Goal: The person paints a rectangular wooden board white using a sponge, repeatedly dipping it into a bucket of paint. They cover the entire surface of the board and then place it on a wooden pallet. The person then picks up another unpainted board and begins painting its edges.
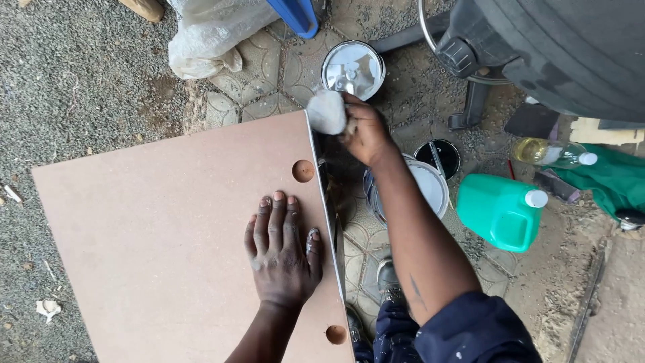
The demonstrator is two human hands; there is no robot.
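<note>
Head view, looking down on a person at work over a board. The left hand (282, 252) lies flat and spread on the face of the board (168, 235), fingers extended and grasping nothing; its position near the right-hand edge suggests it steadies the panel against pressure applied along that edge. The right hand (365, 129) is clenched around a pale, paint-loaded cloth pad (327, 112), which it presses to the upper corner of the board's painted edge (324, 175).

The board is a large, flat, tan-brown sheet with a matt, unfinished face and two round holes near the right edge, one toward the top (303, 171) and one toward the bottom (336, 334). It sits tilted across the frame, apparently raised off the ground, though its support is hidden. The narrow edge shows a light grey-white coat.

Supplies stand within the right arm's reach: an open tin of white paint (353, 69) just beyond the pad, a second white bucket (430, 185) partly under the forearm, and a small dark tin (438, 156) beside it. A green jerrycan (500, 212) and a clear bottle of yellowish liquid (551, 152) rest farther right on the patterned paving (269, 74).
</note>
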